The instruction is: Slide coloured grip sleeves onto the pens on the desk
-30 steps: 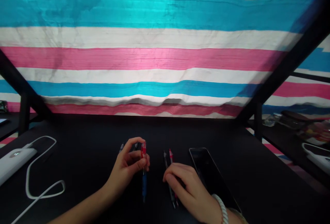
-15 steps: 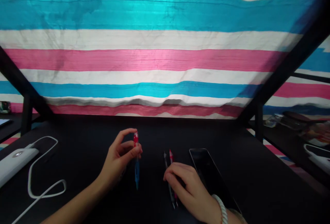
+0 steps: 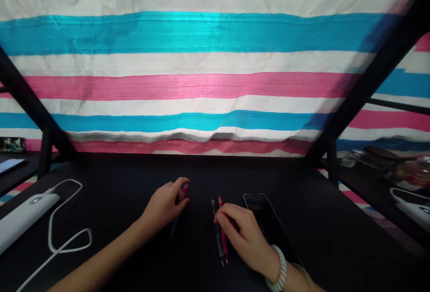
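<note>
My left hand point(image 3: 164, 204) is closed on a pen point(image 3: 185, 188), its fingers near the red end. The blurred blue part of that pen slants down below the hand, and the grip is partly hidden. Over to the right lie a grey pen point(image 3: 219, 240) and a pink-red pen point(image 3: 225, 243), side by side on the black table point(image 3: 134, 171). My right hand point(image 3: 243, 234) is over these two, fingers curled and pressed together on their middle parts. A white coiled band circles the right wrist.
A dark smartphone point(image 3: 268, 220) lies beside and partly under my right forearm. At the left are a white power bank point(image 3: 30, 216) and its looping white cable point(image 3: 52, 234). Black frame bars point(image 3: 356, 90) slant up at both sides before a striped sheet point(image 3: 201, 86).
My left hand has turned and lowered, so the pen goes from upright to slanted and mostly hidden. My right hand has shifted slightly over the two pens. The view has tilted up a little.
</note>
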